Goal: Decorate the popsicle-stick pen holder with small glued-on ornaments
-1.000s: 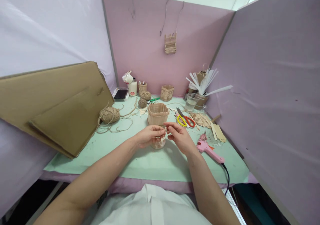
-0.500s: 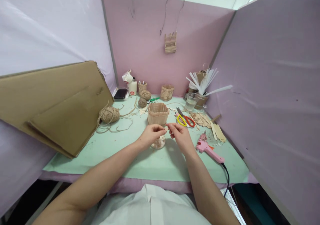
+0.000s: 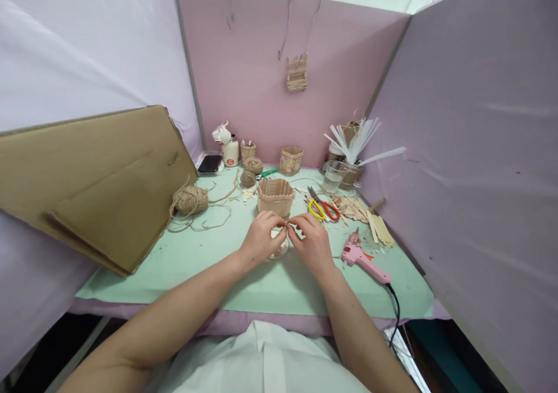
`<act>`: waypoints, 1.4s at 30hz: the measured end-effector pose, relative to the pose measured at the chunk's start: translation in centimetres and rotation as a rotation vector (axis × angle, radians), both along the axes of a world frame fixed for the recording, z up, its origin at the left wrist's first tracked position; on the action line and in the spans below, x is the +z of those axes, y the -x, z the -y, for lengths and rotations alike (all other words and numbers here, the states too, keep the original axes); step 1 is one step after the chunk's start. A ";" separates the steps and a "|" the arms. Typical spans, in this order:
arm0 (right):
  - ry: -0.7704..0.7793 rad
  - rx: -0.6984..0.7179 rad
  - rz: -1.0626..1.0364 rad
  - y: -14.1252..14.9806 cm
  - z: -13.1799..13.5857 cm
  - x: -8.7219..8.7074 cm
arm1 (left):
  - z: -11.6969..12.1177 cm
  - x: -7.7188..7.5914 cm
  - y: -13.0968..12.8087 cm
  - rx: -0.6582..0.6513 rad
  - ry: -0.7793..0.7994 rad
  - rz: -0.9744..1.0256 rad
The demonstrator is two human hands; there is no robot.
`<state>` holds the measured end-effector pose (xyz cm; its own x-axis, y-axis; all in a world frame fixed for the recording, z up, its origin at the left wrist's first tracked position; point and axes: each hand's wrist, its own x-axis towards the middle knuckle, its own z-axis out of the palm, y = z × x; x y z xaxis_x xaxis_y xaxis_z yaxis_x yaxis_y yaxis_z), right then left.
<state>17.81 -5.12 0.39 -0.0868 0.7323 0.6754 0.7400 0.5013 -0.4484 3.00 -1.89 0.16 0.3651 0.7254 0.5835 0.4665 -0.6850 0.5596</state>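
Note:
My left hand [image 3: 264, 237] and my right hand [image 3: 310, 243] meet fingertip to fingertip above the table, both pinched closed. Whatever lies between the fingertips is too small to make out. Under them, partly covered by the fingers, is a small round pale disc [image 3: 280, 250]. Just behind the hands stands a basket of light wooden strips [image 3: 275, 197] with a braided rim. To the right lie scissors [image 3: 321, 207] with one yellow and one red handle. A pink glue gun [image 3: 365, 263] rests farther right, its cord running off the table edge.
A ball of twine [image 3: 190, 200] with loose strands lies left, before a big cardboard sheet [image 3: 100, 178]. Wood strips [image 3: 355, 208] are scattered at right. Behind are a clear cup [image 3: 333, 178], white glue sticks [image 3: 355, 143], a smaller basket [image 3: 291, 160] and a phone [image 3: 210, 164].
Both hands have drawn closer together, fingertips now meeting. My right hand has turned and shifted slightly left, and the disc is more covered. Other things stay in place.

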 end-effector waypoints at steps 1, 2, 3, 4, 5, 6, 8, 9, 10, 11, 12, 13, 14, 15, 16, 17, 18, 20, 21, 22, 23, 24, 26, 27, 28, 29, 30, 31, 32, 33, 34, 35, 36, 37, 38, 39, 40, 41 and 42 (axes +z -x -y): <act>-0.009 -0.005 0.015 0.0 0.0 0.0 | 0.0 0.0 0.0 -0.003 -0.028 -0.014; -0.016 -0.008 0.026 0.0 0.0 0.1 | 0.0 0.0 0.1 -0.006 -0.051 -0.025; -0.022 -0.008 0.033 0.0 0.1 0.1 | 0.0 0.0 0.1 -0.011 -0.071 -0.033; -0.027 -0.008 0.038 -0.1 0.1 0.2 | 0.1 0.0 0.1 -0.018 -0.090 -0.042; -0.032 -0.006 0.041 -0.1 0.1 0.2 | 0.1 0.0 0.1 -0.024 -0.107 -0.049; -0.036 -0.003 0.043 -0.1 0.1 0.2 | 0.1 0.0 0.1 -0.031 -0.121 -0.057; -0.041 0.003 0.052 -0.2 0.1 0.1 | 0.1 0.1 0.2 -0.043 -0.142 -0.073; -0.042 0.004 0.057 -0.3 0.1 0.1 | 0.2 0.1 0.2 -0.047 -0.147 -0.081; -0.044 0.004 0.064 -0.3 0.1 0.1 | 0.2 0.1 0.2 -0.049 -0.150 -0.088; -0.046 0.003 0.074 -0.4 0.1 0.0 | 0.2 0.2 0.2 -0.052 -0.150 -0.096; -0.048 -0.001 0.086 -0.4 0.1 0.0 | 0.2 0.2 0.2 -0.055 -0.149 -0.103; -0.052 -0.006 0.100 -0.4 0.1 -0.1 | 0.2 0.2 0.2 -0.058 -0.147 -0.107; -0.055 -0.012 0.115 -0.4 0.1 -0.1 | 0.2 0.2 0.2 -0.062 -0.146 -0.109; -0.059 -0.019 0.130 -0.5 0.1 -0.2 | 0.2 0.2 0.2 -0.068 -0.145 -0.110; -0.065 -0.027 0.145 -0.5 0.0 -0.2 | 0.2 0.2 0.2 -0.074 -0.146 -0.111; -0.072 -0.034 0.160 -0.5 0.0 -0.2 | 0.2 0.3 0.2 -0.080 -0.151 -0.114; -0.079 -0.040 0.173 -0.5 -0.1 -0.2 | 0.2 0.3 0.2 -0.086 -0.157 -0.120; -0.090 -0.049 0.192 -0.5 -0.1 -0.1 | 0.2 0.3 0.2 -0.095 -0.170 -0.133; -0.093 -0.052 0.194 -0.5 -0.1 -0.1 | 0.3 0.3 0.2 -0.097 -0.176 -0.137; -0.092 -0.054 0.190 -0.4 -0.1 -0.1 | 0.3 0.4 0.2 -0.095 -0.177 -0.134; -0.085 -0.052 0.177 -0.4 -0.1 0.0 | 0.3 0.4 0.1 -0.091 -0.174 -0.126; -0.072 -0.044 0.156 -0.4 -0.1 0.0 | 0.3 0.4 0.1 -0.086 -0.164 -0.115; -0.027 -0.016 0.079 -0.3 -0.1 0.0 | 0.2 0.4 0.2 -0.074 -0.130 -0.087; 0.003 -0.002 0.018 -0.2 -0.1 0.0 | 0.2 0.3 0.2 -0.069 -0.107 -0.076; 0.040 0.010 -0.058 -0.2 -0.1 0.0 | 0.1 0.3 0.2 -0.066 -0.078 -0.066; 0.080 0.019 -0.151 -0.2 -0.2 0.1 | 0.1 0.3 0.2 -0.063 -0.045 -0.054; 0.122 0.025 -0.254 -0.3 -0.2 0.1 | 0.0 0.3 0.2 -0.058 -0.005 -0.037; 0.164 0.031 -0.359 -0.4 -0.2 0.2 | 0.0 0.3 0.2 -0.055 0.043 -0.017; 0.201 0.038 -0.457 -0.6 -0.2 0.2 | -0.1 0.3 0.1 -0.054 0.101 0.011; 0.229 0.044 -0.538 -0.9 -0.2 0.3 | -0.2 0.3 0.1 -0.053 0.169 0.046; 0.251 0.045 -0.593 -1.2 -0.2 0.4 | -0.3 0.4 0.0 -0.052 0.246 0.088; 0.268 0.039 -0.616 -1.5 -0.1 0.5 | -0.3 0.4 0.0 -0.052 0.330 0.129; 0.283 0.025 -0.606 -1.8 -0.1 0.6 | -0.4 0.5 0.0 -0.050 0.412 0.169; 0.301 0.002 -0.565 -2.2 0.0 0.7 | -0.4 0.6 0.0 -0.045 0.490 0.207; 0.324 -0.031 -0.500 -2.6 0.1 0.8 | -0.5 0.7 0.0 -0.037 0.560 0.243; 0.349 -0.072 -0.422 -2.9 0.1 0.8 | -0.5 0.8 0.1 -0.030 0.622 0.277; 0.372 -0.109 -0.343 -3.3 0.2 0.8 | -0.6 0.8 0.1 -0.025 0.672 0.309; 0.386 -0.131 -0.267 -3.7 0.2 0.8 | -0.6 0.9 0.1 -0.023 0.711 0.340; 0.385 -0.132 -0.198 -4.2 0.3 0.8 | -0.7 0.9 0.2 -0.024 0.741 0.368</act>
<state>22.03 -5.45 1.18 0.1281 0.9295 0.3459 0.6674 0.1772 -0.7233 2.85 -1.23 1.09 0.2641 0.9636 0.0425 0.1557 -0.0860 0.9841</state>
